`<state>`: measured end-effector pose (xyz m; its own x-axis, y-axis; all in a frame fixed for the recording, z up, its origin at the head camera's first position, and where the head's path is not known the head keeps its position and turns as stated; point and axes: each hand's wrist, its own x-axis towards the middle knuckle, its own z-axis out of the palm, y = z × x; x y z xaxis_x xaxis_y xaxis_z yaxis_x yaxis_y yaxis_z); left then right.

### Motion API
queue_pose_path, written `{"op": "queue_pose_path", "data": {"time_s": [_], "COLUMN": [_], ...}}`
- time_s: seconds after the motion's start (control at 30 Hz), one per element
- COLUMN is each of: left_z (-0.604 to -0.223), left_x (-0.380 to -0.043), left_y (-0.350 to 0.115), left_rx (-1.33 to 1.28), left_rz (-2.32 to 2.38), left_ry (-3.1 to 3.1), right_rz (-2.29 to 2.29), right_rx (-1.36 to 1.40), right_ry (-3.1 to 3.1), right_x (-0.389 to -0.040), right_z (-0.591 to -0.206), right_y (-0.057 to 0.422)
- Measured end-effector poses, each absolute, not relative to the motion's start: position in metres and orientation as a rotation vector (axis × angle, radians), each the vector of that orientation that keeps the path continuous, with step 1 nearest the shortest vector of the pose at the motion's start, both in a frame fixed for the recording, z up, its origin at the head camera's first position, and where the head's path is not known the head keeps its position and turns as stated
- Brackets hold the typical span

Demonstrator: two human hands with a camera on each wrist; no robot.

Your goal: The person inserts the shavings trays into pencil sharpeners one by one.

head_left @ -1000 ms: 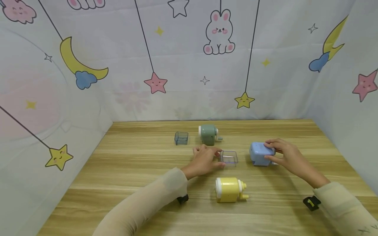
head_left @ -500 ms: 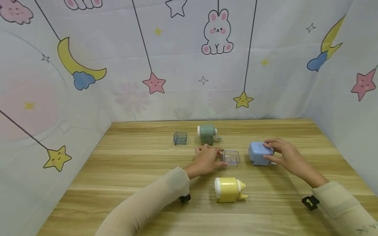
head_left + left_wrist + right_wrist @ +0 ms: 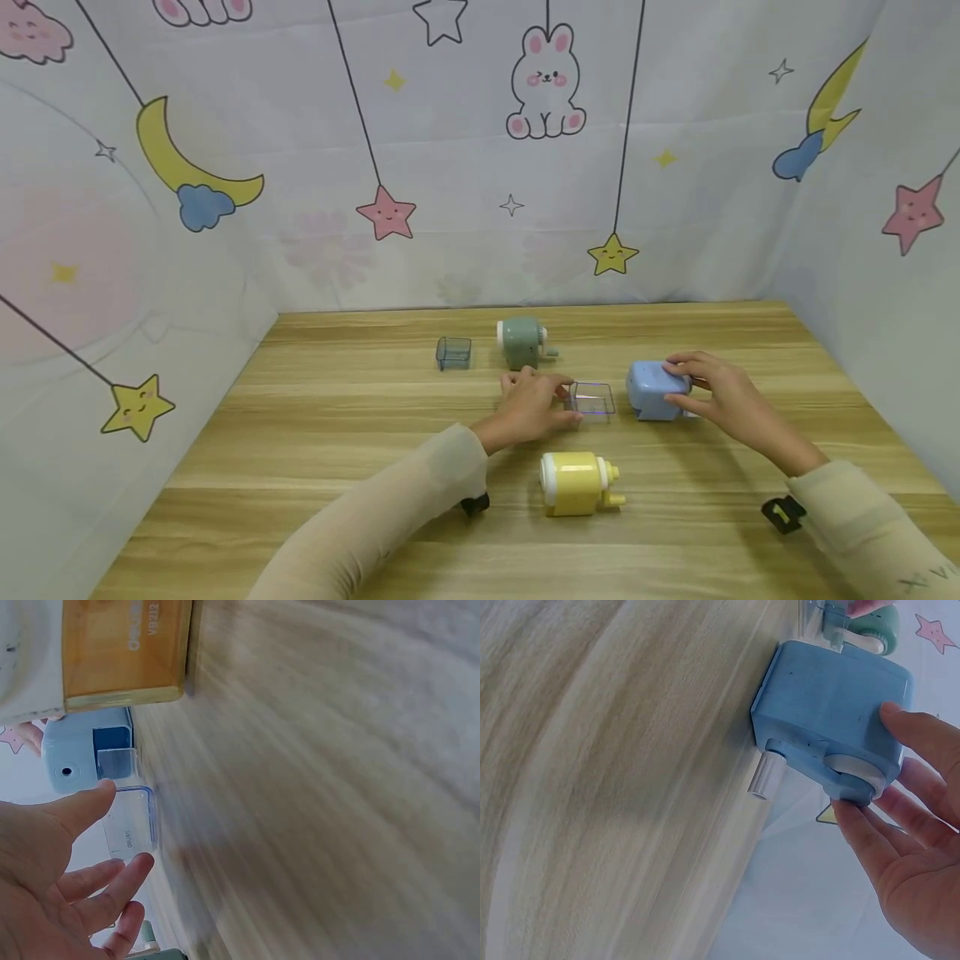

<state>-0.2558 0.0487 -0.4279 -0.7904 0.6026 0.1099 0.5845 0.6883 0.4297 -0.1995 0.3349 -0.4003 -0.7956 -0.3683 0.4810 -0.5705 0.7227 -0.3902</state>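
Observation:
My left hand pinches a clear plastic shavings bin between thumb and fingers, low over the table. To its right, my right hand grips a blue crank pencil sharpener by its crank end, thumb on one side and fingers on the other. In the left wrist view, the blue sharpener faces the bin with its square opening and pencil hole, and the bin's far end overlaps that opening. The right wrist view shows the sharpener's white crank handle sticking out.
A yellow crank sharpener stands nearer the front, just right of the left forearm. Behind the left hand are a green sharpener and a smoky clear bin. A printed curtain encloses the wooden table.
My left hand has moved right with the clear bin, narrowing the gap to the blue sharpener. The right hand keeps its hold on the sharpener. The head view has shifted slightly.

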Motion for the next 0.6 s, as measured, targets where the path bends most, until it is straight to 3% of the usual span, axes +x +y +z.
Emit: {"op": "queue_pose_path", "data": {"time_s": [0.6], "left_z": [-0.4271], "left_x": [-0.2591], "left_y": [0.0563], "left_rx": [1.022], "left_rz": [0.746], "left_ry": [2.816], "right_rz": [0.771], "right_rx": [0.731], "right_ry": [-2.549], "right_x": [-0.2007], "right_z": [-0.4032], "right_y": [0.3355]}}
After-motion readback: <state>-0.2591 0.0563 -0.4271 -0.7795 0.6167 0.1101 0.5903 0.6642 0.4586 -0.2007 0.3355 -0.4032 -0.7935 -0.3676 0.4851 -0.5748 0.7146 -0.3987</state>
